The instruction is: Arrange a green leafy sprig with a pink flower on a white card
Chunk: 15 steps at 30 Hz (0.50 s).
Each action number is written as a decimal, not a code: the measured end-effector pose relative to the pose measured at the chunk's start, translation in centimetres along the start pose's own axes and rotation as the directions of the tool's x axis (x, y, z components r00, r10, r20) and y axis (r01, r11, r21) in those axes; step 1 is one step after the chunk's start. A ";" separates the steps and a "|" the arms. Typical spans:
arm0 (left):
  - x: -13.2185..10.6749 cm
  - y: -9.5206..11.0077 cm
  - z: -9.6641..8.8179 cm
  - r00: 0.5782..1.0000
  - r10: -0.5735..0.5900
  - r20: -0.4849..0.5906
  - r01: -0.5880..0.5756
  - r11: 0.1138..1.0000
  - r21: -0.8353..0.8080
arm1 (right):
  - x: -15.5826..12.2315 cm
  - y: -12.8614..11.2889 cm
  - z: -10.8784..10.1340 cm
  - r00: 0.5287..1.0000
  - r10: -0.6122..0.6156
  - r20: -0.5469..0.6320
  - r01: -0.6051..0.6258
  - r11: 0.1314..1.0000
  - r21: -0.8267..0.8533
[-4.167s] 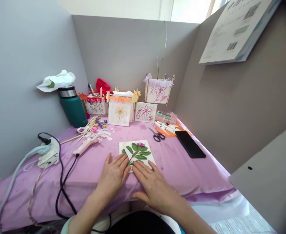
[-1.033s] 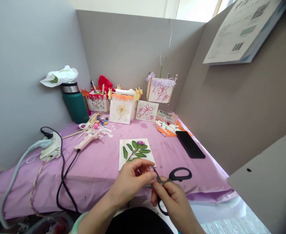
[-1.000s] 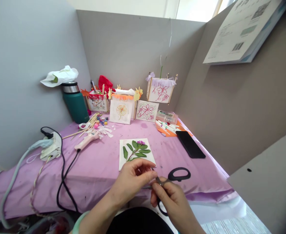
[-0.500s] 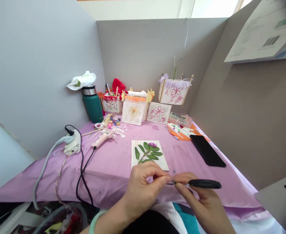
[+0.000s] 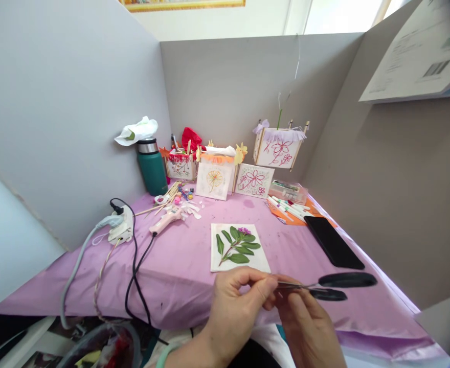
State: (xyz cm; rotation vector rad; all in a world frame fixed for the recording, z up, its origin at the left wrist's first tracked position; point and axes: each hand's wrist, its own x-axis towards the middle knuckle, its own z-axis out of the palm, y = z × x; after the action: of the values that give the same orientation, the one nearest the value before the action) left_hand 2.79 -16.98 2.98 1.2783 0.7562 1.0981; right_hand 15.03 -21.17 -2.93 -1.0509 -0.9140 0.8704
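Just in front of the table's near edge, a pair of scissors (image 5: 347, 280) with black handles points to the left. My right hand (image 5: 305, 317) is closed around its metal part, the handles sticking out to the right. Thumb and forefinger of my left hand (image 5: 238, 301) are pinched at the blade tips; whatever lies between them is too small to make out. Beyond my hands a white square panel (image 5: 215, 260) lies flat on the cloth. On it rests a leafy sprig (image 5: 238, 250) with a small purple flower (image 5: 244, 231).
A pink glue gun (image 5: 167, 221) and power strip (image 5: 121, 227) with cords lie left. Behind stand a green bottle (image 5: 152, 171), decorated boxes (image 5: 280, 148) and drawn panels (image 5: 254, 180). Markers (image 5: 286, 206) and a black phone (image 5: 334, 243) lie right, near grey partitions (image 5: 228, 87).
The scissors have turned in my right hand, so both black handles now show, farther right. My right hand has rotated beneath them. The view has shifted slightly; the sprig stays on its panel.
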 end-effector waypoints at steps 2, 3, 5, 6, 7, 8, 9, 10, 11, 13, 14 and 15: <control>-0.1 -0.1 0.2 0.999 -0.042 0.002 0.042 0.999 -0.023 | 0.1 -0.5 0.3 1.000 0.004 -0.025 0.000 0.989 0.148; -0.2 -0.2 0.3 0.998 -0.058 -0.005 0.057 0.998 -0.023 | 0.1 -0.8 0.3 1.000 -0.002 -0.023 0.006 0.984 0.177; -0.2 -0.3 0.3 0.997 -0.076 -0.026 0.076 0.997 -0.011 | 0.1 -1.1 0.1 0.999 -0.026 -0.032 0.032 0.983 0.180; -0.3 -0.3 0.4 0.996 -0.078 -0.032 0.078 0.997 -0.003 | 0.0 -1.2 0.0 0.998 -0.040 -0.039 0.046 0.983 0.177; -0.3 -0.4 0.4 0.996 -0.077 -0.032 0.077 0.997 0.001 | 0.0 -1.1 -0.2 0.998 -0.046 -0.043 0.053 0.982 0.181; -0.4 -0.5 0.4 0.997 -0.078 -0.026 0.078 0.997 -0.005 | 0.0 -1.0 -0.3 0.998 -0.041 -0.037 0.048 0.979 0.197; -0.4 -0.6 0.5 0.996 -0.085 -0.012 0.085 0.996 -0.023 | 0.0 -0.8 -0.4 1.000 -0.024 -0.020 0.028 0.975 0.222; -0.4 -0.7 0.6 0.996 -0.094 0.004 0.094 0.994 -0.051 | 0.0 -0.6 -0.5 1.000 -0.002 0.006 0.000 0.968 0.250; -0.4 -0.8 0.6 0.995 -0.100 0.020 0.101 0.992 -0.081 | 0.0 -0.4 -0.6 0.999 0.023 0.034 -0.032 0.962 0.272; -0.5 -0.9 0.7 0.995 -0.092 0.048 0.097 0.986 -0.132 | 0.0 0.1 -0.7 0.996 0.061 0.070 -0.078 0.955 0.285; -0.5 -1.0 0.8 0.995 -0.078 0.062 0.086 0.985 -0.146 | 0.0 0.3 -0.8 0.995 0.071 0.074 -0.089 0.956 0.281; -0.5 -1.0 0.8 0.995 -0.060 0.075 0.071 0.986 -0.151 | 0.0 0.4 -1.0 0.995 0.076 0.072 -0.092 0.958 0.273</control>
State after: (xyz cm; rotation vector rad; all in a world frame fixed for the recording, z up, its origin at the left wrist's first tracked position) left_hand 3.50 -17.68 2.11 1.1478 0.6441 1.0329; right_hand 15.83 -21.40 -3.59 -0.8296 -0.7756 1.0726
